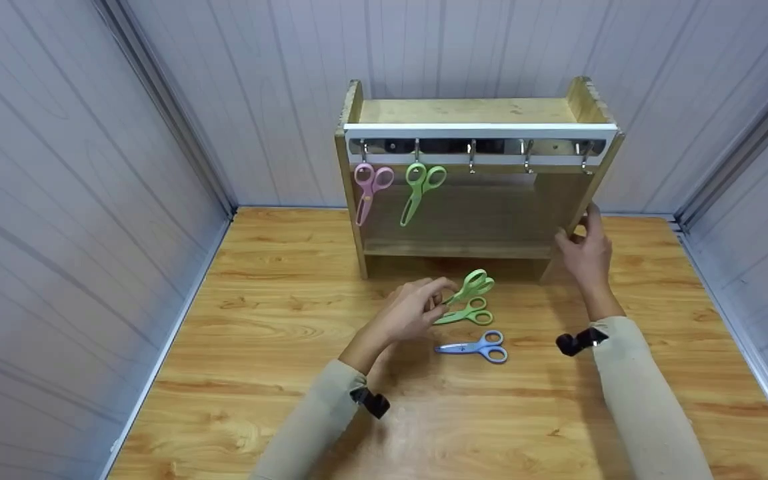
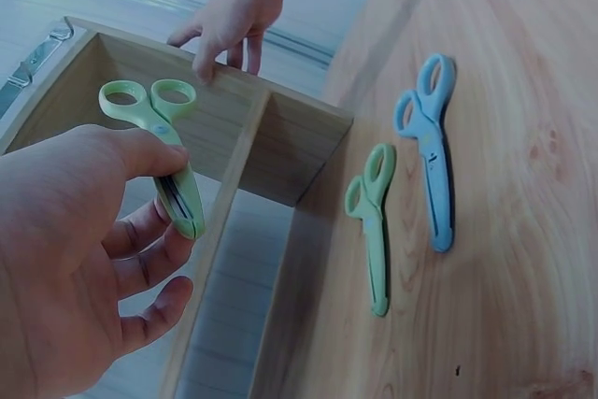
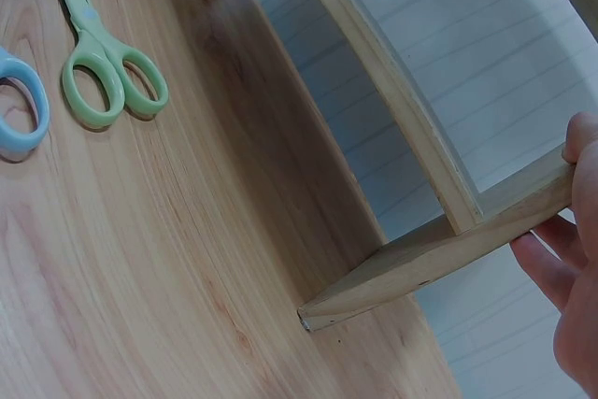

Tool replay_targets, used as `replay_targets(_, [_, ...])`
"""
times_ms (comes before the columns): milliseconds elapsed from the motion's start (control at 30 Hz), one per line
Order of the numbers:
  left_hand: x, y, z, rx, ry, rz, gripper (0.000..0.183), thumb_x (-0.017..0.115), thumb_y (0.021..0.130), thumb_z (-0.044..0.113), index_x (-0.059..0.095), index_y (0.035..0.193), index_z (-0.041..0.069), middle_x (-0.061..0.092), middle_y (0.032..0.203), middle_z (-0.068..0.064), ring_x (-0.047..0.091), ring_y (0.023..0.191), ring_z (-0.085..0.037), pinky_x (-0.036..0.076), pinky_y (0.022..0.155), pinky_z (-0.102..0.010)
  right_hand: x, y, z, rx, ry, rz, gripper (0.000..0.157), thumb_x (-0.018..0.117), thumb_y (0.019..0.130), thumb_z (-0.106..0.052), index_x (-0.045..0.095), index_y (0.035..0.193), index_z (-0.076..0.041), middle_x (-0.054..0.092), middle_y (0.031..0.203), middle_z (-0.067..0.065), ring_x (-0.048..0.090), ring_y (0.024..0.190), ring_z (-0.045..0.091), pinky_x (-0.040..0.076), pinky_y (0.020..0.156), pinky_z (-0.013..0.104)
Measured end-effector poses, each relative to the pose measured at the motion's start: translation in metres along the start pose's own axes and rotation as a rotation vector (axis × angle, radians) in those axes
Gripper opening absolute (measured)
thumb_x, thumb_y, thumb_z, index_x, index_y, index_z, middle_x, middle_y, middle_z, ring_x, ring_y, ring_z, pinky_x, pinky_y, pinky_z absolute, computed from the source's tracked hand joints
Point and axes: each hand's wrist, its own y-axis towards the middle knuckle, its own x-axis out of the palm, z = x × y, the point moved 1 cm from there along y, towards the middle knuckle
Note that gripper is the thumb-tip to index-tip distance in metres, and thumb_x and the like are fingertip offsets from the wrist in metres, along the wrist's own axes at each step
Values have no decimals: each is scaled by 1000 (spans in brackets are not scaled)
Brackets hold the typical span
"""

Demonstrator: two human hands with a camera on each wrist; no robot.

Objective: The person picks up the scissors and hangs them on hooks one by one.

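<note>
Just right of the frame's centre, the left hand (image 1: 409, 312) pinches smooth held green scissors (image 2: 161, 130) by the slim blade end, their twin oval handles outward, above flat green scissors (image 2: 375, 240) and blue scissors (image 1: 469, 347) lying on the glossy, wood-grained table (image 1: 257, 360). At centre right, the right hand (image 1: 587, 257) grips the side board of a pale wooden rack (image 1: 464, 110), whose shiny metal hooks carry pink scissors (image 1: 367, 193) and hanging green scissors (image 1: 415, 193) at upper centre. Pale panelled walls (image 1: 424, 40) border the table's left, back and right edges, well apart from the lying pairs.
</note>
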Motion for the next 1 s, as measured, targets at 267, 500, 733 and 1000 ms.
replay_targets(267, [-7, 0, 4, -21, -33, 11, 31, 70, 112, 21, 70, 143, 22, 75, 105, -4, 68, 87, -20, 44, 75, -27, 2, 1, 2, -15, -10, 17, 70, 65, 105, -10, 41, 171, -14, 69, 144, 35, 74, 123, 60, 44, 75, -2])
replay_targets(500, [-12, 4, 6, 22, -85, 38, 30, 72, 109, 15, 72, 139, 16, 74, 103, -8, 66, 86, -13, 49, 78, -28, 1, 0, 0, -8, -3, 13, 71, 67, 105, -10, 41, 171, -14, 69, 145, 35, 74, 123, 60, 45, 76, -2])
replay_targets(733, [-18, 9, 9, 30, -96, 43, 30, 73, 109, 16, 72, 140, 15, 73, 103, -9, 65, 87, -14, 50, 79, -28, 0, 0, -1, 5, 5, 3, 72, 67, 105, -11, 40, 172, -16, 67, 149, 34, 74, 125, 58, 46, 76, -2])
replay_targets(1000, [-27, 15, 13, 47, -129, 55, 31, 72, 110, 18, 71, 141, 15, 74, 104, -9, 65, 87, -13, 51, 80, -29, 1, 1, 1, 18, 5, 7, 72, 66, 105, -13, 40, 172, -18, 67, 151, 32, 74, 125, 58, 46, 77, -1])
